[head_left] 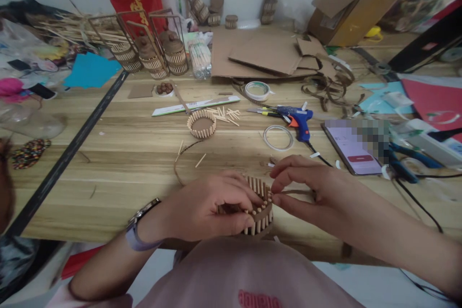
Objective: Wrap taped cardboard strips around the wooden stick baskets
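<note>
A small round basket, made of short pale sticks standing around brown bands, is at the table's front edge. My left hand wraps its far and left side, thumb on the near sticks and fingers reaching over the rim. At the basket's right rim, my right hand has thumb and index finger closed on a narrow brown strip, which runs back under the palm. Another thin brown strip curves over the table to behind my left hand. The basket's left part is hidden by that hand.
Ahead lie a shallow stick-walled ring, loose sticks, a tape roll and a blue glue gun. A phone and pliers are at right. Finished baskets and cardboard stand behind. Another person shows at far left.
</note>
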The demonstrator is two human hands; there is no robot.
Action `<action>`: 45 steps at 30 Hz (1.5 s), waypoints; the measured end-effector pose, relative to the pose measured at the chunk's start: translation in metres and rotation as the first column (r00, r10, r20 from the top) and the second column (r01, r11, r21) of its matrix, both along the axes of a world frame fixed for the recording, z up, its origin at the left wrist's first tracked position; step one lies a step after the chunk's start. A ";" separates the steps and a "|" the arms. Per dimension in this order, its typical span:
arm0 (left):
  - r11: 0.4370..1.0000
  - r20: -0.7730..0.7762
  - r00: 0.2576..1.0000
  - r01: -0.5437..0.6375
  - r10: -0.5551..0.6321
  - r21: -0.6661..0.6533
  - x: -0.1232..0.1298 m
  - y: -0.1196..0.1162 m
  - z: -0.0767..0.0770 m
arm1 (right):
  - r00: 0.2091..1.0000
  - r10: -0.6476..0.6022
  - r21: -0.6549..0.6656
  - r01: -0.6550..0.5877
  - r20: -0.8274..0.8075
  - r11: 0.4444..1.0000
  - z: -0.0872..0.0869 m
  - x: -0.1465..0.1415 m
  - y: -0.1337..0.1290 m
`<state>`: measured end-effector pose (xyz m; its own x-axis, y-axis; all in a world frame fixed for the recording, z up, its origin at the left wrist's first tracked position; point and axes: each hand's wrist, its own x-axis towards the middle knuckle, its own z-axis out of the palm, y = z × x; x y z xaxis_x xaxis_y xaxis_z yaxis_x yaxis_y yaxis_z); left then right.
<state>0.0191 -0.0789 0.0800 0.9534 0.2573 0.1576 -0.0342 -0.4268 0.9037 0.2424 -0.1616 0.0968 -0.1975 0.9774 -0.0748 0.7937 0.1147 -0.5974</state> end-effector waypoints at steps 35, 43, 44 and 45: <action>0.981 -0.121 0.991 -0.031 0.055 0.193 0.006 -0.005 0.003 | 0.949 0.298 -0.056 -0.305 -0.105 0.951 0.008 -0.005 0.009; 0.976 -0.102 0.993 -0.038 0.061 0.217 0.000 -0.002 0.000 | 0.953 0.282 -0.061 -0.290 -0.106 0.955 0.009 0.001 0.007; 0.975 -0.117 0.991 -0.046 0.073 0.216 0.001 -0.002 0.000 | 0.952 0.286 -0.057 -0.293 -0.108 0.954 0.009 0.000 0.007; 0.976 -0.131 0.988 -0.057 0.086 0.211 0.001 -0.003 0.000 | 0.952 0.287 -0.051 -0.294 -0.107 0.955 0.009 -0.002 0.007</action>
